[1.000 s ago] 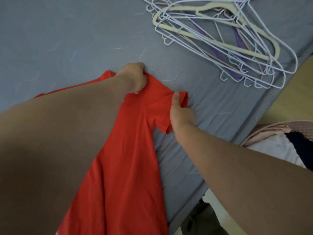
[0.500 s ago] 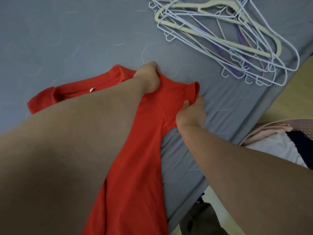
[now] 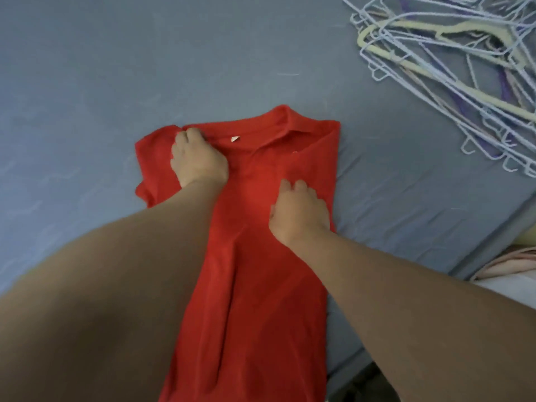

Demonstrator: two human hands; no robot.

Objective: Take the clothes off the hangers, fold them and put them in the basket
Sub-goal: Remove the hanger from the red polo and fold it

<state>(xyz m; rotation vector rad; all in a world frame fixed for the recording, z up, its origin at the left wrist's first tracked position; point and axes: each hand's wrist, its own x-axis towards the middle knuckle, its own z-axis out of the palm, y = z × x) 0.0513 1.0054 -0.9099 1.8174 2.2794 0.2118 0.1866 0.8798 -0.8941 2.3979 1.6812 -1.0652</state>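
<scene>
Two bare hands rest on one red shirt (image 3: 255, 256), which lies front-up on the grey-blue bed sheet (image 3: 87, 82), with its collar (image 3: 278, 123) at the end farthest from the person. The left hand (image 3: 198, 161) sits on the shoulder just left of the collar, its fingers curled down into the cloth at the seam and clenched on a bit of it. A small white label (image 3: 235, 138) shows inside the neck just to the right of that grip, and a short sleeve (image 3: 148, 158) spreads out on the sheet to its left. The right hand (image 3: 298, 210) lies nearer the person, on the chest. Its fingers are bent with the knuckles up and their tips on the fabric, but I cannot tell whether they pinch the cloth or only press on it. Just right of this hand the shirt ends in a straight folded edge. From both hands the body of the shirt runs back toward the person. A tangled heap of wire and plastic hangers (image 3: 452, 68) lies on the sheet well apart, beyond and to the right of the right hand. Some pink cloth (image 3: 510, 259) shows past the bed's edge.
</scene>
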